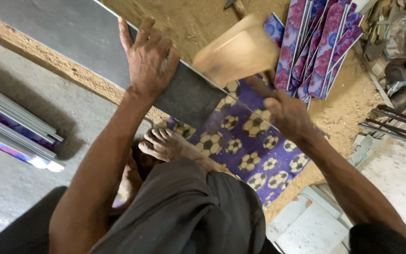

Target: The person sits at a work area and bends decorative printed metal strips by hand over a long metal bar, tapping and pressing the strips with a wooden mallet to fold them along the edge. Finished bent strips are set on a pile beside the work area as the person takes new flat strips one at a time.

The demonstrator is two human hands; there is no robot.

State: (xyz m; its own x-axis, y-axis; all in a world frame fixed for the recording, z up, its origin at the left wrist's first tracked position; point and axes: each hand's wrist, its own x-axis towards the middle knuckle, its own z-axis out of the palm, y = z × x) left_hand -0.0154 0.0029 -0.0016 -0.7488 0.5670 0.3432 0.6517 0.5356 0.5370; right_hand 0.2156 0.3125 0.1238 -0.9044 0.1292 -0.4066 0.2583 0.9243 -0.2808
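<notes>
From the head camera I look down on my left hand, which lies flat and spread, palm down, on a dark grey sheet of smooth board; nothing is gripped in it, it only presses on the surface near the board's lower edge. The board runs from the top left of the view down toward the middle, lying on the floor, and its pale thin edge crosses just under my fingers.

My right hand is clenched around the handle of a pale wooden mallet with a blocky head. The head is blurred and sits just above the board's near corner; I cannot tell whether it touches the board.

Under that corner lies a purple mat printed with black-and-cream footballs, spread over the sawdust-covered floor. My bare foot rests at the mat's left edge, close below the board, with my dark grey trousers filling the bottom of the view.

Beyond the mallet, a bundle of purple floral-patterned strips leans fanned out on the sawdust. Well apart on the left, a stack of grey and purple strips lies on the bare grey concrete. At bottom right sit pale flat offcuts.
</notes>
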